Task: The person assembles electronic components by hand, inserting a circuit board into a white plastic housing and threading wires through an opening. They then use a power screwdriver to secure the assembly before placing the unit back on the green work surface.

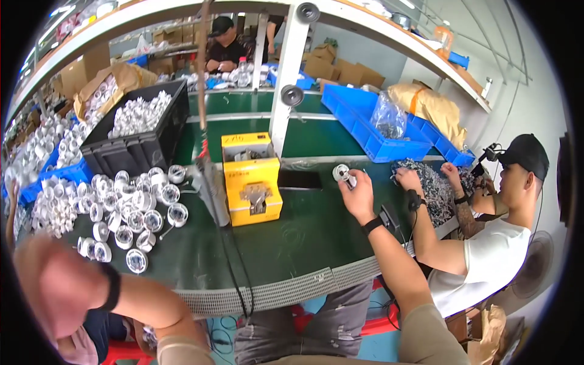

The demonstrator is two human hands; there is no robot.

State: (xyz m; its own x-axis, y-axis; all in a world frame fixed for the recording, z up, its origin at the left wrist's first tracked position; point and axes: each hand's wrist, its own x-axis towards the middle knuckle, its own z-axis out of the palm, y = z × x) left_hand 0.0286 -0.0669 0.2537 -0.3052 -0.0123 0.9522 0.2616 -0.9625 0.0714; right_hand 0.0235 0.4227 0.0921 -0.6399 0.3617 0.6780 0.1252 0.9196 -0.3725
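My right hand (359,199) is closed on a small round white part (341,173), like a lamp housing with a shiny inside, over the right of the green work surface (292,237). At the far left, near the table's front edge, is my left hand (58,283), smeared by motion, so its fingers cannot be made out. A pile of similar round white housings (131,210) lies on the left part of the table, many showing shiny faces. Left of that pile are small white plastic pieces (55,210).
A yellow box (252,207) with metal pieces stands mid-table beside hanging black cables; a dark phone-like slab (300,180) lies behind. A black crate (134,143) stands back left, a blue bin (389,149) back right. A co-worker (486,243) sits right, by a heap of wires (426,188).
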